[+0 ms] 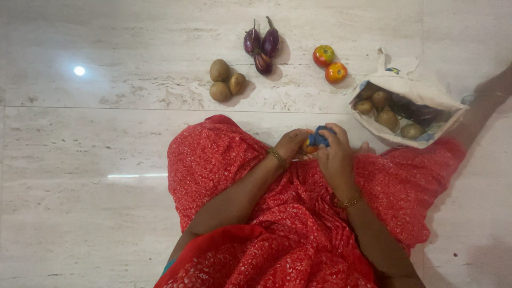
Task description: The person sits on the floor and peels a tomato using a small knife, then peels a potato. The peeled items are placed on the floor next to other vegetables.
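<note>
I sit on a pale marble floor (106,213) in a red patterned garment (277,213). My left hand (290,144) cups an orange-red tomato (308,146) over my lap. My right hand (335,154) presses a blue cloth (320,137) against that tomato. Both wrists wear gold bangles. Most of the tomato is hidden between the hands and the cloth.
On the floor ahead lie three potatoes (225,80), three small purple aubergines (261,45) and two tomatoes (329,63). An open white cloth bag (408,88) at the right holds several potatoes and aubergines. Someone's arm (488,101) reaches in at the right edge.
</note>
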